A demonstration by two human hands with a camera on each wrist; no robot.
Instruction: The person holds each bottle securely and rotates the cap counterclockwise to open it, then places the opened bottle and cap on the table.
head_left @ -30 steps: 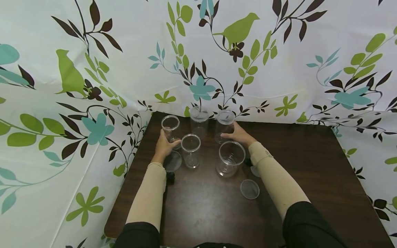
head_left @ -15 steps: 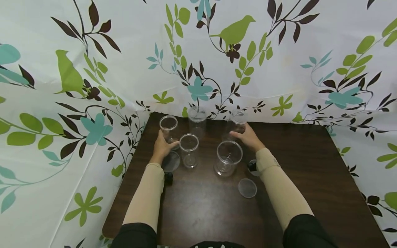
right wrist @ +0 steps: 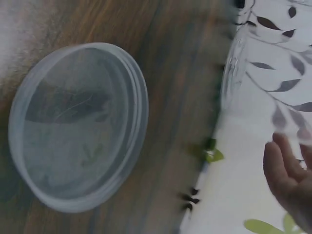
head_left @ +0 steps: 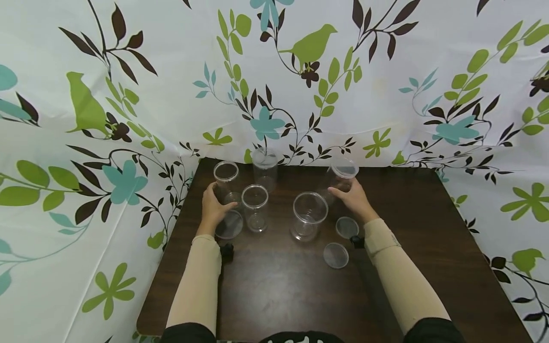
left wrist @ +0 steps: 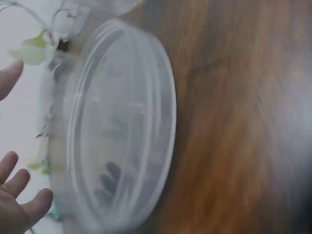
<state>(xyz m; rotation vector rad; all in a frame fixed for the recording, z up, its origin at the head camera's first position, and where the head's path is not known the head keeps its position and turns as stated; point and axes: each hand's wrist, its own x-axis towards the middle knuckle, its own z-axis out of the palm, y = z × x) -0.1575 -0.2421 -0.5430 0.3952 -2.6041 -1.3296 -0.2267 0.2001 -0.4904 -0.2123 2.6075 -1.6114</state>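
Observation:
In the head view, my left hand [head_left: 212, 209] curves around the lower part of a clear, open-topped jar [head_left: 227, 186] at the back left, thumb across its front. Its fingers show spread at the left edge of the left wrist view. Over on the right, my right hand [head_left: 357, 200] holds a clear jar [head_left: 343, 167] with a whitish top, thumb on its near side. The right wrist view has only part of that hand. One round translucent lid [left wrist: 112, 122] lies by my left wrist, and another lid [right wrist: 80, 129] sits under my right wrist.
A whitish-topped jar [head_left: 265, 159] stands at the back, a narrow open jar [head_left: 256, 207] ahead of it and a wide open jar [head_left: 309, 216] at centre. A third lid [head_left: 336, 256] lies nearer. The brown table [head_left: 274, 295] meets a patterned cloth [head_left: 171, 95] behind.
My right hand has moved right with its whitish-topped jar, away from the jar at the back. The left hand and its jar stay about in place. The head view has shifted slightly.

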